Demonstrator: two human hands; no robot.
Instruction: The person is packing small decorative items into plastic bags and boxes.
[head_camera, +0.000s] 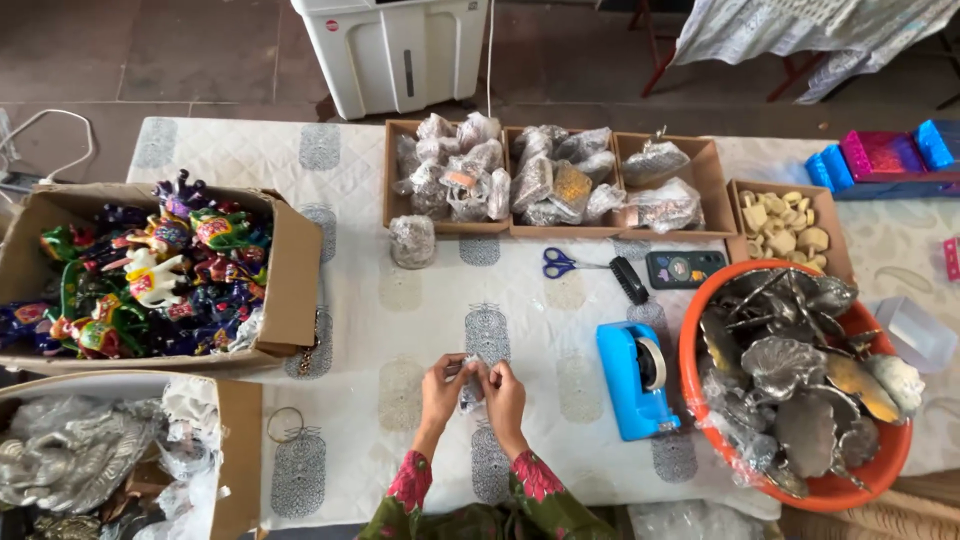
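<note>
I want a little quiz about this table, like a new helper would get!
1. True or false: the blue tape dispenser sits between the hands and the orange tub.
2. What are the left hand and right hand both holding?
A. the blue-handled scissors
B. a small clear-wrapped packet
C. a colourful toy figure
3. Fill in: the cardboard box at the left is full of brightly painted ______.

Key: 1 true; 2 B; 3 animal figures
</note>
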